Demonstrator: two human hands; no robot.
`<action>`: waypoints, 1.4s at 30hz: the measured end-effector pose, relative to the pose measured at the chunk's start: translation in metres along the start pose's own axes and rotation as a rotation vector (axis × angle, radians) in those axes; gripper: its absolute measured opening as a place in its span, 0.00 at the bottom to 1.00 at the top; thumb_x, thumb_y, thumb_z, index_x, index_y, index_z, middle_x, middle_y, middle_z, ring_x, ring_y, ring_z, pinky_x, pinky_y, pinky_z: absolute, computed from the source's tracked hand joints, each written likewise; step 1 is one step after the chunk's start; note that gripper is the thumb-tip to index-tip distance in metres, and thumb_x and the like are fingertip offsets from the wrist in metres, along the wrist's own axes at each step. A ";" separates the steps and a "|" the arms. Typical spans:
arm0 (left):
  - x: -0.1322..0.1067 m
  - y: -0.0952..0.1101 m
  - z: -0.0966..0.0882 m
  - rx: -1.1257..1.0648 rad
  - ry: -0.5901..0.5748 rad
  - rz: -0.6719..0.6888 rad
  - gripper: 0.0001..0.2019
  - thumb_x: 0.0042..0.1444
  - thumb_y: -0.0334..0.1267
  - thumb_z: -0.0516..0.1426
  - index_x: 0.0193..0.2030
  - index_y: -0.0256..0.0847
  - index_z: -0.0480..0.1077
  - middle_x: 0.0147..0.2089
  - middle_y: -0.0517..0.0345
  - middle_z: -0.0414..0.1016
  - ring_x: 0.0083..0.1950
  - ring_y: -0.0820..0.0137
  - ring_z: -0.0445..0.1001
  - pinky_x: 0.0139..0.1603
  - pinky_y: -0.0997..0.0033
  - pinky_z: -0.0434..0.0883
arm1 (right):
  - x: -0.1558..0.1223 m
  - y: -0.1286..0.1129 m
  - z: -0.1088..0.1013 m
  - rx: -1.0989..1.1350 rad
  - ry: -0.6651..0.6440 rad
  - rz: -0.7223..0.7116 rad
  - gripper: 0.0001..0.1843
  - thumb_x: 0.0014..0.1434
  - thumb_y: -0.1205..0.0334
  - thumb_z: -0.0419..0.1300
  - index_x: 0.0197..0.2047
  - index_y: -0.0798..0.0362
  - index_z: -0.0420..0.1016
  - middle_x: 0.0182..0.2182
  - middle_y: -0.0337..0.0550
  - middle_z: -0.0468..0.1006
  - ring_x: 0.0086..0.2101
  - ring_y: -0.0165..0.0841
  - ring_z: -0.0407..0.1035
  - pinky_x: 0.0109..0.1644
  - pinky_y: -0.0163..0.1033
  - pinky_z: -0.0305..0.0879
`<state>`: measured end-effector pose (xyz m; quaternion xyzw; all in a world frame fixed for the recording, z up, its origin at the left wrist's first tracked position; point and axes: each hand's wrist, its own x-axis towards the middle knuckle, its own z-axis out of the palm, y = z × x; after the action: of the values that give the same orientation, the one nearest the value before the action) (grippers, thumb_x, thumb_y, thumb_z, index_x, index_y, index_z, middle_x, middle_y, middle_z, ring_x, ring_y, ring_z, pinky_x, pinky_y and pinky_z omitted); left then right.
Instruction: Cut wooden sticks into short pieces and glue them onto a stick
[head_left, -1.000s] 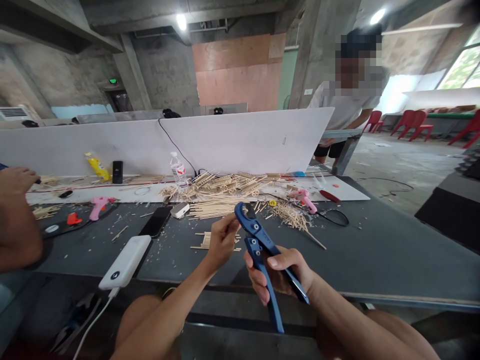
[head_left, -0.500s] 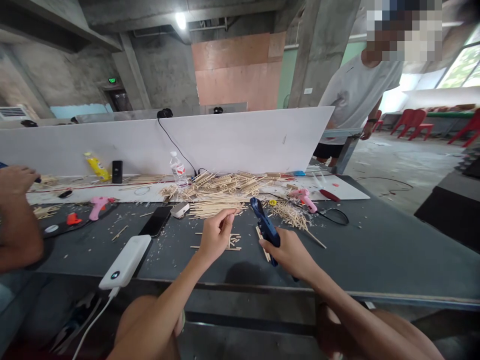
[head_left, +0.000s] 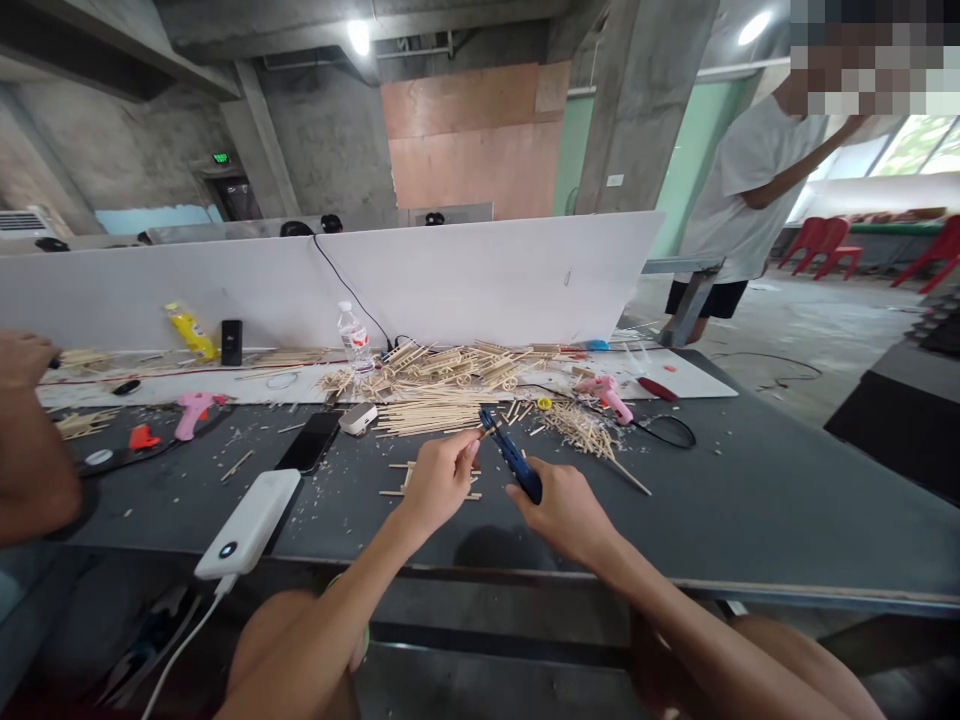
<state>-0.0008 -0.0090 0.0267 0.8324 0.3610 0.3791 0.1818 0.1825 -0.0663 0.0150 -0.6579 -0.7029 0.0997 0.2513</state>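
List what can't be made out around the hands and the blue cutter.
Head view, all:
blue cutter: handles hidden inside the right hand; jaw opening too small to judge.
thin stick: mostly covered by fingers of the left hand.
co-worker's hand: cut off by the left edge.
water bottle label: too small to read.

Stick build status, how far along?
Done: assembled stick frames lie by the white board. In hand: left hand holds a stick at the blue cutter gripped by the right hand. Left: a bundle of long sticks and a small ladder frame on the table, apparently unfinished.
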 end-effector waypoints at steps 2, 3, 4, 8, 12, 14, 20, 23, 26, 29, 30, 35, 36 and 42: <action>0.000 0.001 0.000 0.014 -0.010 -0.002 0.18 0.68 0.43 0.45 0.43 0.37 0.74 0.26 0.57 0.74 0.21 0.75 0.64 0.24 0.77 0.56 | -0.001 0.000 0.001 -0.015 0.003 0.002 0.11 0.58 0.55 0.56 0.36 0.53 0.73 0.26 0.46 0.78 0.27 0.36 0.70 0.30 0.36 0.50; 0.000 0.002 0.000 0.018 -0.013 -0.005 0.18 0.68 0.43 0.45 0.41 0.38 0.73 0.26 0.57 0.74 0.21 0.74 0.64 0.24 0.77 0.56 | -0.001 0.000 0.001 -0.021 0.004 0.003 0.11 0.58 0.55 0.56 0.36 0.53 0.73 0.27 0.46 0.78 0.28 0.36 0.71 0.30 0.36 0.51; 0.001 0.002 0.000 0.021 -0.016 -0.007 0.18 0.68 0.42 0.45 0.40 0.38 0.73 0.26 0.57 0.73 0.21 0.74 0.64 0.24 0.77 0.56 | -0.001 0.000 0.000 -0.026 0.003 0.004 0.11 0.58 0.54 0.56 0.36 0.53 0.73 0.27 0.46 0.78 0.28 0.36 0.71 0.30 0.36 0.51; 0.001 0.003 -0.002 0.041 -0.036 -0.015 0.19 0.68 0.43 0.44 0.34 0.38 0.71 0.24 0.58 0.71 0.20 0.75 0.63 0.24 0.76 0.54 | -0.002 -0.002 -0.001 -0.042 -0.011 0.003 0.11 0.58 0.54 0.56 0.35 0.53 0.73 0.26 0.47 0.78 0.28 0.37 0.71 0.30 0.36 0.50; 0.001 0.004 -0.004 0.050 -0.049 -0.017 0.21 0.68 0.44 0.43 0.28 0.39 0.67 0.19 0.61 0.65 0.18 0.75 0.59 0.23 0.76 0.52 | -0.001 -0.003 0.000 -0.048 -0.022 0.009 0.11 0.58 0.54 0.56 0.36 0.53 0.74 0.27 0.48 0.79 0.28 0.38 0.71 0.30 0.36 0.50; 0.001 0.003 -0.004 0.049 -0.051 -0.015 0.21 0.67 0.44 0.43 0.27 0.39 0.66 0.19 0.61 0.64 0.18 0.75 0.57 0.23 0.76 0.51 | 0.000 -0.003 0.001 -0.048 -0.024 0.014 0.11 0.58 0.54 0.56 0.36 0.53 0.74 0.28 0.48 0.79 0.29 0.38 0.71 0.30 0.36 0.50; 0.001 0.001 -0.003 0.064 -0.051 -0.004 0.20 0.67 0.43 0.44 0.26 0.39 0.64 0.19 0.62 0.63 0.18 0.75 0.57 0.24 0.75 0.51 | 0.000 0.000 0.004 -0.051 -0.014 0.011 0.11 0.59 0.55 0.56 0.36 0.52 0.73 0.28 0.47 0.79 0.28 0.38 0.71 0.30 0.36 0.50; 0.002 0.000 -0.002 0.071 -0.052 0.004 0.20 0.67 0.42 0.44 0.26 0.39 0.65 0.19 0.61 0.64 0.18 0.76 0.57 0.24 0.76 0.51 | 0.000 0.000 0.004 -0.055 -0.013 0.012 0.11 0.58 0.54 0.55 0.36 0.52 0.73 0.28 0.47 0.79 0.29 0.38 0.71 0.29 0.37 0.49; 0.002 -0.001 -0.002 0.075 -0.058 0.005 0.19 0.67 0.41 0.44 0.27 0.38 0.65 0.20 0.61 0.64 0.19 0.76 0.57 0.24 0.76 0.51 | 0.000 0.000 0.004 -0.051 -0.021 0.015 0.11 0.58 0.54 0.56 0.35 0.52 0.73 0.27 0.47 0.78 0.28 0.38 0.71 0.29 0.36 0.49; 0.002 -0.001 -0.002 0.083 -0.059 0.002 0.18 0.67 0.40 0.44 0.29 0.38 0.66 0.20 0.62 0.64 0.19 0.76 0.57 0.24 0.76 0.51 | -0.001 -0.001 0.003 -0.045 -0.028 0.013 0.11 0.58 0.54 0.56 0.33 0.52 0.72 0.26 0.47 0.78 0.28 0.37 0.70 0.29 0.36 0.48; 0.001 -0.001 -0.003 0.086 -0.059 0.002 0.18 0.67 0.40 0.44 0.29 0.38 0.67 0.20 0.62 0.64 0.19 0.76 0.56 0.25 0.76 0.51 | 0.000 -0.002 0.003 -0.045 -0.027 0.013 0.11 0.58 0.54 0.56 0.33 0.52 0.72 0.26 0.46 0.78 0.27 0.37 0.70 0.29 0.36 0.48; 0.001 -0.001 -0.003 0.092 -0.064 0.002 0.18 0.67 0.40 0.44 0.29 0.38 0.66 0.20 0.62 0.62 0.19 0.76 0.56 0.24 0.76 0.50 | 0.000 -0.002 0.005 -0.051 -0.027 0.023 0.11 0.58 0.54 0.55 0.34 0.52 0.73 0.27 0.47 0.78 0.28 0.37 0.71 0.29 0.36 0.48; 0.001 -0.001 -0.003 0.092 -0.067 0.004 0.18 0.67 0.40 0.44 0.28 0.38 0.66 0.20 0.62 0.62 0.19 0.76 0.56 0.24 0.76 0.50 | 0.000 -0.001 0.006 -0.052 -0.030 0.026 0.11 0.58 0.55 0.55 0.34 0.52 0.73 0.27 0.47 0.79 0.28 0.37 0.71 0.29 0.36 0.48; 0.002 -0.002 -0.003 0.076 -0.082 0.006 0.19 0.67 0.41 0.44 0.26 0.38 0.63 0.19 0.63 0.60 0.19 0.76 0.55 0.24 0.76 0.50 | 0.001 0.001 0.007 -0.084 -0.052 0.055 0.11 0.59 0.55 0.55 0.37 0.53 0.73 0.28 0.47 0.79 0.28 0.37 0.72 0.29 0.36 0.50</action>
<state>-0.0027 -0.0060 0.0284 0.8546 0.3649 0.3313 0.1637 0.1801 -0.0643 0.0090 -0.6842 -0.6944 0.0938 0.2022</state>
